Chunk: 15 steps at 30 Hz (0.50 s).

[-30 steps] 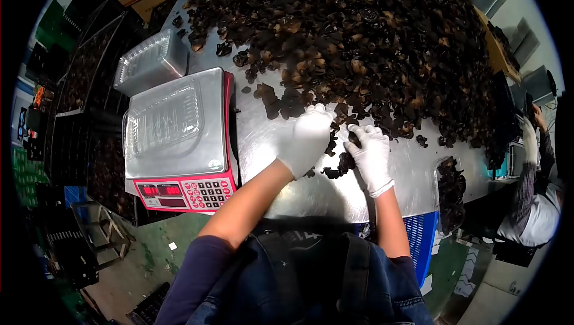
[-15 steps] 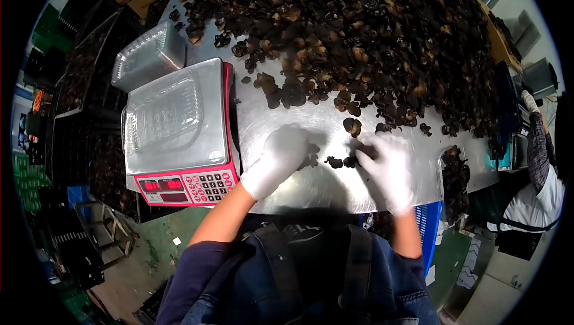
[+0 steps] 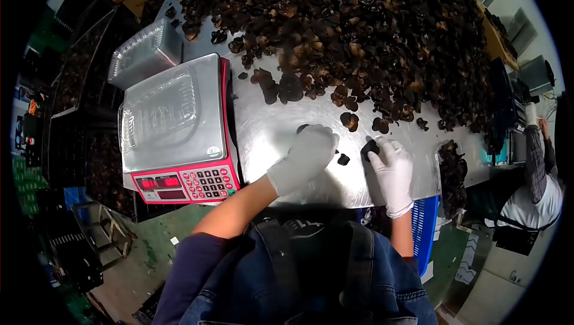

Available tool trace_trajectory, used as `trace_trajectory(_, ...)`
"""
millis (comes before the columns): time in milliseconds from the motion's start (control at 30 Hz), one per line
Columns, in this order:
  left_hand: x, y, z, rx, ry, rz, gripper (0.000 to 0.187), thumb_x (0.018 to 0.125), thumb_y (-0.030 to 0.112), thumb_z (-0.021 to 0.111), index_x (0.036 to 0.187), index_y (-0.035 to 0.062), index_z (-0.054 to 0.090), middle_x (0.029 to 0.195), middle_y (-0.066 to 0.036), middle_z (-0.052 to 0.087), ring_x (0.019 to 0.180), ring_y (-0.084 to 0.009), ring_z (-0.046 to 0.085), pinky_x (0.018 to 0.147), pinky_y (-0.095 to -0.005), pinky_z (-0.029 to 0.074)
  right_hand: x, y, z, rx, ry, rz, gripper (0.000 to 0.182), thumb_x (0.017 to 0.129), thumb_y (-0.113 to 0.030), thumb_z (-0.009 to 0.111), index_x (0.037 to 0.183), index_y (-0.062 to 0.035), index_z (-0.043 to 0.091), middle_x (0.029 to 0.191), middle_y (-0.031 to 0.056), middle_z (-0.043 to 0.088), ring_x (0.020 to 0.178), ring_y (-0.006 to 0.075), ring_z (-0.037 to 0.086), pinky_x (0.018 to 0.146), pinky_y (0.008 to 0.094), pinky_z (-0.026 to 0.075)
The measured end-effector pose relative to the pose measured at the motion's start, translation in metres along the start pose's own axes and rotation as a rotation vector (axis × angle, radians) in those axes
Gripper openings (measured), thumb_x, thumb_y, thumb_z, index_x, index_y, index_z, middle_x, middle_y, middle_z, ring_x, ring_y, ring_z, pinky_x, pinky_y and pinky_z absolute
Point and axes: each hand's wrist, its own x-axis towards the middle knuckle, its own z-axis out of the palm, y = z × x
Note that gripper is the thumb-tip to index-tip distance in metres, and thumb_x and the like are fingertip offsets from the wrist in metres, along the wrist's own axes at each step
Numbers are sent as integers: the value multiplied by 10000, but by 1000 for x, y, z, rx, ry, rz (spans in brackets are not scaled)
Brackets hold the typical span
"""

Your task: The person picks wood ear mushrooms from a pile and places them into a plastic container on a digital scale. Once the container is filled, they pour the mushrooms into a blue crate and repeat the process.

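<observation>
Fingers of the right hand [image 3: 393,175] pinch a mushroom-like piece [image 3: 370,149] over the metal table [image 3: 263,123]; those of the left hand [image 3: 308,155] curl, their hold, if any, impossible to tell. A small scrap [image 3: 343,159] lies between the hands; beyond spreads the dark heap [image 3: 371,44].

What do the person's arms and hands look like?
The left hand and right hand wear white gloves that end around the wrists. Both forearms are bare. A dark navy sleeve covers the upper left arm.
</observation>
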Motion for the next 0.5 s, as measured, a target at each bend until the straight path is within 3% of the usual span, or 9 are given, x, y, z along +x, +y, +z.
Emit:
trace_trajectory(100, -9, 12, 4, -314, -81, -52, 139, 819, 158, 636, 903, 61, 690, 937, -101, 657, 876, -265, 620, 797, -395, 495, 3, 29, -19, 86, 27, 34, 268, 795, -173, 753, 1043, -76, 717, 968, 126, 699, 840, 304, 678, 740, 384, 536)
trace_trajectory(167, -13, 63, 10, -431, 83, 278, 155, 824, 143, 630, 946, 69, 691, 981, -106, 672, 936, -254, 633, 846, -365, 502, 6, 49, -24, 177, -25, 150, 301, 799, -183, 762, 1076, -77, 709, 954, 136, 701, 820, 311, 681, 728, 379, 540)
trace_trajectory(267, -10, 94, -8, -581, 27, 291, 224, 804, 120, 620, 1005, 52, 691, 1063, -102, 685, 1002, -249, 633, 930, -376, 494, 7, 40, -15, 174, -171, 173, 357, 813, -160, 762, 1146, -60, 682, 970, 144, 693, 820, 273, 684, 741, 359, 544)
trace_trajectory(300, -3, 74, 1, -387, 320, 321, 204, 810, 101, 617, 995, 48, 685, 1027, -102, 683, 973, -262, 642, 919, -382, 496, 3, 27, -6, 266, -251, 237, 381, 801, -100, 771, 1164, -38, 678, 980, 129, 684, 811, 223, 680, 747, 323, 544)
trace_trajectory(333, 5, 53, -2, -355, 296, 93, 168, 799, 75, 610, 949, 37, 675, 1029, -114, 684, 984, -280, 648, 903, -378, 504, -3, 15, 6, 348, -221, 156, 373, 804, -98, 767, 1161, -38, 675, 1042, 131, 685, 902, 230, 681, 804, 315, 535)
trace_trajectory(367, 13, 32, -31, -287, -87, -220, 228, 798, 60, 579, 998, 5, 674, 1056, -141, 686, 1007, -303, 641, 903, -397, 510, -7, 10, 19, 325, -114, -91, 360, 810, -170, 753, 1140, -57, 666, 994, 116, 681, 841, 296, 674, 761, 370, 541)
trace_trajectory(400, 31, 21, -61, -31, -444, -437, 345, 802, 68, 571, 1125, -26, 647, 1143, -210, 652, 1069, -338, 604, 899, -435, 510, -4, -3, 22, 418, -161, -9, 355, 799, -164, 761, 1122, -48, 670, 984, 115, 672, 852, 287, 666, 775, 367, 537)
trace_trajectory(433, 20, -8, -29, 7, 353, -365, 476, 818, 66, 561, 1283, -35, 566, 1259, -276, 570, 1134, -381, 560, 917, -465, 509, -4, -13, 23, 508, -215, 79, 351, 788, -158, 770, 1104, -39, 675, 974, 114, 663, 863, 278, 658, 788, 365, 534)
trace_trajectory(500, 25, -40, -29, 179, 220, -539, 570, 829, 86, 565, 1378, -35, 474, 1421, -306, 437, 1256, -441, 482, 990, -462, 496, 20, -27, 22, 477, -131, 105, 344, 802, -151, 753, 1112, -27, 671, 1059, 153, 655, 953, 299, 639, 834, 368, 515)
